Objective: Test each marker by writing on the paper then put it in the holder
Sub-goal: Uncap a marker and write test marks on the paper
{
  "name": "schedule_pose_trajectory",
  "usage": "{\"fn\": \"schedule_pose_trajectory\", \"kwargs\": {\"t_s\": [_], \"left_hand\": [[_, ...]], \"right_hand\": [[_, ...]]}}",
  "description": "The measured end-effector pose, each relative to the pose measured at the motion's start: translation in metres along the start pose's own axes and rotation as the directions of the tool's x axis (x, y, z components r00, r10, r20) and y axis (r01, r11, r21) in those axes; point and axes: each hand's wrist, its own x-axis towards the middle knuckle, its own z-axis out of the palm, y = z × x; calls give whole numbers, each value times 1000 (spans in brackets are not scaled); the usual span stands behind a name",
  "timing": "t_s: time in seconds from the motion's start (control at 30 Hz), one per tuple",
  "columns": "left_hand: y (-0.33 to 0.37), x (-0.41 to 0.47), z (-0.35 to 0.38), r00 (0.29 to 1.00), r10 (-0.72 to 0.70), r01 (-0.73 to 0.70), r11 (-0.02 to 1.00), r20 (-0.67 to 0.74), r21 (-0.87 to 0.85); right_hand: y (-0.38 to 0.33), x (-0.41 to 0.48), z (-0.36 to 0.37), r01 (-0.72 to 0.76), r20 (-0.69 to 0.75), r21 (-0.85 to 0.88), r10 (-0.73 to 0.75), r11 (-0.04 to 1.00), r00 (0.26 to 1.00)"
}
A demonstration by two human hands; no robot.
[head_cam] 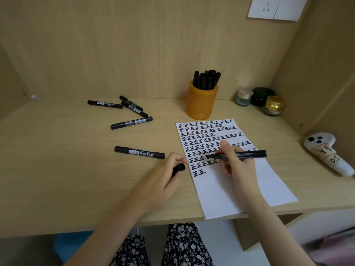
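A light wood alcove closes in a pale wooden counter [67,169], with a white wall socket [274,7] high on the right. A sheet of paper [240,189] lies on the counter's right half, its near edge hanging over the front, most of it filled with rows of the same black character.

The right hand [236,166] is over the written part of the paper. Its fingers [224,145] are curled round an uncapped black marker [255,154] held nearly level, tip pointing left; whether the tip touches the sheet cannot be told. The left hand [165,177] rests just beside the paper's left edge, its fingers [176,157] closed round the black cap [178,168].

The orange holder [201,104] stands upright just behind the paper, packed with black markers [206,79]. Five capped markers lie loose on the left; the nearest marker [139,152] is just beyond the left hand, the others [131,122] farther back. Three small jars [259,97] and a white controller [326,154] sit at the right.
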Motion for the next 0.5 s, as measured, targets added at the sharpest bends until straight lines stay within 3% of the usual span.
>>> {"fn": "schedule_pose_trajectory", "kwargs": {"t_s": [0.17,0.3,0.5], "left_hand": [[3,5,-1,996,-85,79,987,-34,-141],[-2,7,-3,984,-119,85,969,-135,-234],[1,6,-4,976,-143,92,954,-162,-286]], "right_hand": [[-11,-3,5,-81,90,111,72,990,993],[-13,-6,14,-34,101,116,22,993,995],[-12,-7,22,16,112,135,-31,991,993]]}}
